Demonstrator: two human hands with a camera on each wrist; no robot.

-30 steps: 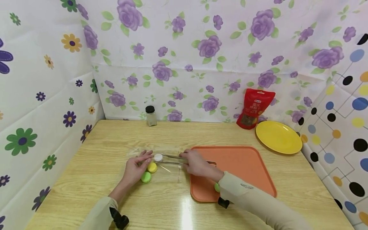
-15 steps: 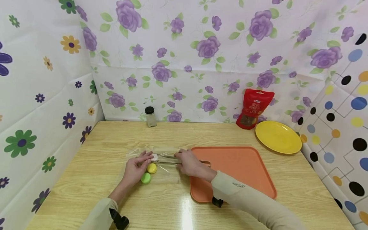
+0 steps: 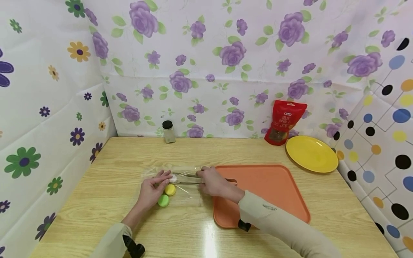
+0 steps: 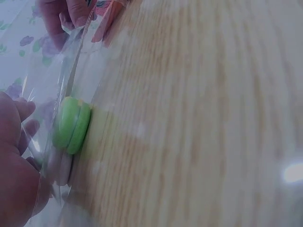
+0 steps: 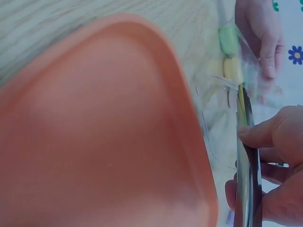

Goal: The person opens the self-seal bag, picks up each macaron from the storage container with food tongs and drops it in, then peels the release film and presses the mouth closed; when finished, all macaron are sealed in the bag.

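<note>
Metal tongs (image 3: 188,178) are gripped in my right hand (image 3: 213,182), thumb on one arm and fingers on the other in the right wrist view. Their tips reach left into a clear plastic bag (image 3: 185,197) lying on the table. At the tips, a white macaron (image 3: 173,178) sits beside the fingertips of my left hand (image 3: 153,188). That hand pinches the bag's film; its exact hold is partly hidden. Inside the bag, a yellow macaron (image 3: 170,190) and a green macaron (image 4: 71,125) lie in a slanting row next to the white one.
An orange tray (image 3: 264,190) lies to the right, partly under my right forearm. Behind stand a black-lidded glass jar (image 3: 169,132) and a red pouch (image 3: 285,122). A yellow plate (image 3: 312,154) leans near the right wall.
My right hand and the tongs have shifted left, bringing the white macaron closer to my left fingers. A green macaron on the tray has become hidden behind my right sleeve.
</note>
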